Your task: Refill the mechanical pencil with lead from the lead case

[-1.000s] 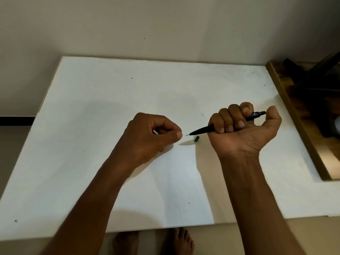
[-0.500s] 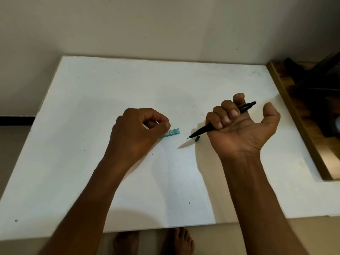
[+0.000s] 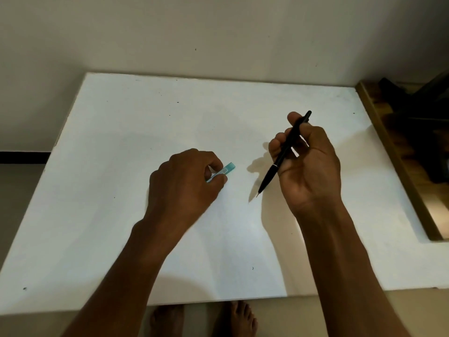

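**A:** Nearest you, what is your left hand (image 3: 184,181) doing?

**B:** Its fingers are curled and pinched on the teal lead case (image 3: 222,171). The case's free end pokes out up and to the right, low over the white table (image 3: 121,239), aimed roughly at your other hand.

**A:** And further out?

**B:** Your right hand (image 3: 308,164) grips the black mechanical pencil (image 3: 283,153), fingers wrapped round the barrel. Its long axis runs diagonally: tip down and toward you, just clear of the table, cap end up by your thumb, away from the case.

**A:** So the next move?

**B:** Likely bring the cap end round to the case.
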